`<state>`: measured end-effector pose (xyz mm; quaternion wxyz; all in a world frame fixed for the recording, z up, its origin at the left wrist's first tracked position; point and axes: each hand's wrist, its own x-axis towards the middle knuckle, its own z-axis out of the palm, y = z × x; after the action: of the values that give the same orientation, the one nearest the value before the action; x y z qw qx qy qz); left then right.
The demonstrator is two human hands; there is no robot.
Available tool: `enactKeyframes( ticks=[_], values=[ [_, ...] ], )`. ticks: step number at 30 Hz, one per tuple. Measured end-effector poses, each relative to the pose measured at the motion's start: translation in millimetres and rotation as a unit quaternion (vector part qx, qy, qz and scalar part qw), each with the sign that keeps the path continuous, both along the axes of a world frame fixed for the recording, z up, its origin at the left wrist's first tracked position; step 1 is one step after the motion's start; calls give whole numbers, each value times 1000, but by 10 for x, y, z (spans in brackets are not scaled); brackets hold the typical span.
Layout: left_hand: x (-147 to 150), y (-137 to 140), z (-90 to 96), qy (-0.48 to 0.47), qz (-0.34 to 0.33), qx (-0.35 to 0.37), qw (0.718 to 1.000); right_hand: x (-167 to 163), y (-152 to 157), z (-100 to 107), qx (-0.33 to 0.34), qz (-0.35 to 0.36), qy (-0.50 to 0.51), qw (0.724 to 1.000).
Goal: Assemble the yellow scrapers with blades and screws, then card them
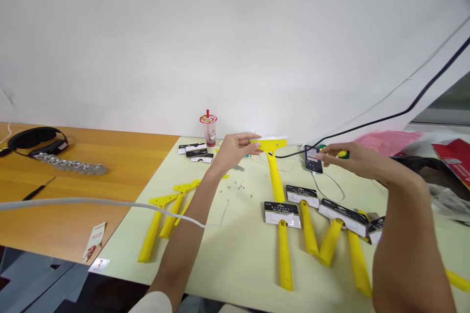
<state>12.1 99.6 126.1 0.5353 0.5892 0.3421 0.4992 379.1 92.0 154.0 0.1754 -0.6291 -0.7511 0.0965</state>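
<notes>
Head view: yellow scraper (pixel 273 166) held raised over pale table (pixel 242 249), head pinched by left hand (pixel 235 149) fingers, handle pointed down. Small screwdriver (pixel 340 154) (green-yellow handle) gripped in closed right hand (pixel 352 159), near phone (pixel 313 159). Carded scrapers (pixel 282 215) laid below; bare scrapers (pixel 165 215) left.

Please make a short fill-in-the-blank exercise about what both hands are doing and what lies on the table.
1. The left hand holds the head of a ____ plastic scraper.
2. The right hand reaches toward a ____ standing near the wall.
3. The pale green table adjoins a ____ table on its left.

Answers: yellow; phone; wooden
</notes>
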Motion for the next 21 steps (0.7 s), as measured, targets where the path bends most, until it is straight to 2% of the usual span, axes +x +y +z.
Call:
enactKeyframes(
  ticks=[1,3,6,9,12,21],
  values=[
    [11,-9,5,-1,-6,-2,1000,-151,-87,64,-16,20,25,999],
    [26,-37,30,0,-22,-7,1000,-443,-212,122,10,26,73,997],
    [37,-95,79,9,-43,-19,999,-797,-287,91,68,75,128,987],
    [47,-150,119,13,-57,-26,998,-1014,-290,42,98,123,175,972],
    [52,-187,149,21,-64,-25,997,-1101,-298,36,107,159,220,956],
    [10,-332,312,43,-35,13,998,-1173,-471,84,177,147,252,940]
  ],
)
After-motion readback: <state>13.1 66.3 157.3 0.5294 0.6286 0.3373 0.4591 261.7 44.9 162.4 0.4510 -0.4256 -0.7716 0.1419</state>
